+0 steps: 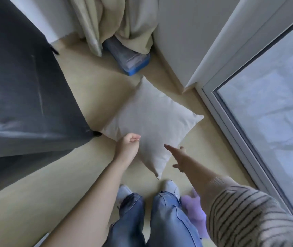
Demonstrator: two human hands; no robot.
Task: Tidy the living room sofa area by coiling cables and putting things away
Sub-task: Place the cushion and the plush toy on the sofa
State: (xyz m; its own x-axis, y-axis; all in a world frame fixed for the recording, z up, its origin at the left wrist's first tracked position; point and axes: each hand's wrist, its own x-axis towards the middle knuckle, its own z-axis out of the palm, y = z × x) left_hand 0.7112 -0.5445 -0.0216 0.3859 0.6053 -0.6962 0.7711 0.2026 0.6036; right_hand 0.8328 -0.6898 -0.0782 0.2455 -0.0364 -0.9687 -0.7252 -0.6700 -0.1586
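A pale grey cushion (151, 120) lies flat on the beige floor, one corner pointing at my feet. My left hand (127, 147) hovers over the cushion's left edge with its fingers curled into a fist, and I see nothing held in it. My right hand (177, 155) reaches over the cushion's lower right edge with fingers straight and spread, empty. Whether either hand touches the fabric is unclear. No cable is in view.
A dark grey sofa (23, 90) fills the left side, its corner touching the cushion. A blue-lidded plastic box (131, 57) sits under a beige curtain (117, 20) at the back. A glass door (270, 122) runs along the right. A purple soft item (193, 209) lies by my right foot.
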